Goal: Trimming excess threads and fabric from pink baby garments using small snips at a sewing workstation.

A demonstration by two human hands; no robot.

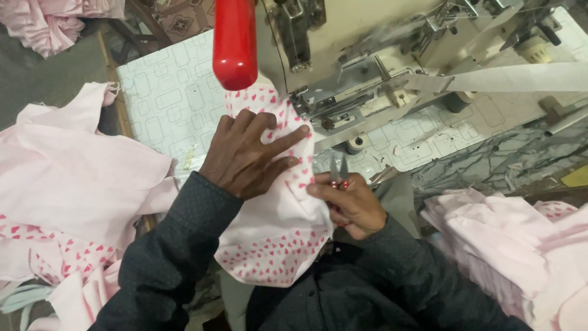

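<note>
My left hand [248, 153] lies flat on a pink garment piece with red hearts [275, 239], pressing it against the sewing machine [349, 79] near the presser foot. My right hand [352, 202] grips small thread snips [338, 171] with a red handle, blades pointing up, and also pinches the fabric's edge. The garment hangs down over my lap. Both arms wear dark grey sleeves.
A red cylinder [235, 40] hangs over the machine's left side. A white tape strip [520, 78] runs into the machine from the right. Piles of pink fabric lie at the left [73, 184], right [514, 245] and far top left [49, 21]. The table top [165, 98] is white and patterned.
</note>
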